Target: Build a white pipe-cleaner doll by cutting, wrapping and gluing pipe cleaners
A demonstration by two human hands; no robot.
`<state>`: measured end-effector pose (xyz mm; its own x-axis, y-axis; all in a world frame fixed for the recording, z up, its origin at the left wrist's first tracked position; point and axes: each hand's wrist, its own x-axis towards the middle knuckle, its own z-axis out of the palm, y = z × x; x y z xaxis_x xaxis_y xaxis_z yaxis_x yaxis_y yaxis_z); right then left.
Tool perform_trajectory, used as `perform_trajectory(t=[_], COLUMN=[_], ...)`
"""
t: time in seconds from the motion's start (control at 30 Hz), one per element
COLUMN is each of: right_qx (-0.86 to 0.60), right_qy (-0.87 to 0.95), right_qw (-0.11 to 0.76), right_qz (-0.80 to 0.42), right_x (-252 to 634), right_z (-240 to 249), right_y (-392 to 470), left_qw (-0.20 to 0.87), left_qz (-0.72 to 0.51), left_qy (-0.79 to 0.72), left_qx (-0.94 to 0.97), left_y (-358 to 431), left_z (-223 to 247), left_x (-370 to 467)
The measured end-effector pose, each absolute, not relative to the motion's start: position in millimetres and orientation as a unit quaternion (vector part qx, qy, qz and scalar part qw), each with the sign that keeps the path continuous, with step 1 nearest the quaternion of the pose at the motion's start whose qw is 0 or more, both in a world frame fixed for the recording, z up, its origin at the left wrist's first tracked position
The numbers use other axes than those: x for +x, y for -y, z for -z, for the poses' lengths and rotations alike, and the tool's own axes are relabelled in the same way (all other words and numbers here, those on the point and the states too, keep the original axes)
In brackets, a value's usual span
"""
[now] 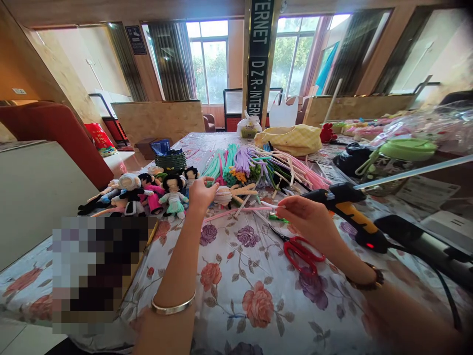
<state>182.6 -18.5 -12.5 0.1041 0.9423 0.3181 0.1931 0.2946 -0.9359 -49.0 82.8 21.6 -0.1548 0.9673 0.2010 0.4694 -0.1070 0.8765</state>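
My left hand (202, 194) reaches forward beside the small dolls, thumb and forefinger curled together; what lies between the tips is too small to make out. Just right of those fingertips is a cream, round-headed figure (223, 195) with beige pipe-cleaner limbs. My right hand (308, 217) pinches the end of a pale pipe cleaner (269, 204) above the tablecloth. A pink pipe cleaner (240, 211) lies across the cloth between my hands. Below my right hand rest red-handled scissors (303, 254), blades slightly apart. A small green object (275, 217) sits by its fingertips.
Finished dolls (173, 197) crowd the left, near a dark basket (170, 160). Bundles of coloured pipe cleaners (244, 160) lie ahead, before a yellow checked pouch (291, 139). At right are a glue gun (349, 212) with a red light, its cable, and a green-lidded jar (404, 150).
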Motion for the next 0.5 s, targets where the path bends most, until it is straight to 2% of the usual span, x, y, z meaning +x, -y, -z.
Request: perform_trajectory(t=[0.1,0.2,0.33,0.4,0.5], right_qx=[-0.479,-0.47,-0.463,-0.465,-0.465], right_qy=[0.563,0.539,0.512,0.504,0.507], right_qw=[0.574,0.588,0.607,0.607,0.606], right_qz=[-0.352,-0.378,-0.394,-0.401,-0.399], right_x=[182,183,183,183,183], right_z=[10,8,4,3,3], right_y=[20,20,20,20,21], left_qw=[0.153,0.28,0.474,0.523,0.576], left_qz=[-0.493,-0.498,-0.359,-0.33,-0.351], left_qy=[-0.605,-0.484,-0.366,-0.329,-0.3], left_qx=[0.606,0.663,0.716,0.714,0.675], left_y=[-80,-68,-53,-49,-46], left_z=[-28,-34,-31,-26,-18], left_x=[-36,-19,2,10,21])
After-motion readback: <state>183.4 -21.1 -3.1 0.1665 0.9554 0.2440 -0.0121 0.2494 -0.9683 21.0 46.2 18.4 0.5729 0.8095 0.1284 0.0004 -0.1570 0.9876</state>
